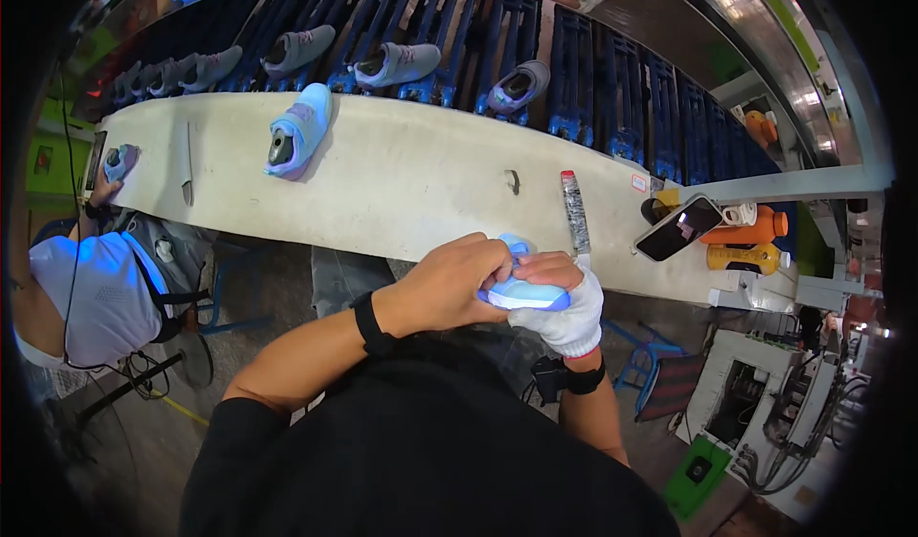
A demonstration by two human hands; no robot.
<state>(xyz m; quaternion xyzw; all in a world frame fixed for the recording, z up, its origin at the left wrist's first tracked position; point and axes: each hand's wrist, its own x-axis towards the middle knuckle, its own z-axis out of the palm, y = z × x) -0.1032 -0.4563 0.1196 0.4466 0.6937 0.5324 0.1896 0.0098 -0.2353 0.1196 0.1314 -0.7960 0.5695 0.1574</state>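
Note:
In front of my body, at the near edge of the bench, I hold a light blue shoe [528, 295] between both hands. My bare left hand [442, 284] grips its left side, with the fingers curled over the top. My right hand [564, 312], in a white glove that leaves the fingers bare, clasps the other side with its fingers bent over the upper. Much of the shoe is covered by my hands. Just beyond the right hand lies a tool with a wrapped handle and a red end [574, 207]. Another light blue shoe [301, 128] stands farther left on the bench.
Behind the pale bench [402, 174] runs a line of blue racks [571, 78] carrying several grey shoes [397, 64]. A phone [680, 228], an orange bottle [751, 226] and a yellow bottle [743, 259] are at right. At left, a person [100, 274] touches a shoe [120, 162] near a knife [185, 162].

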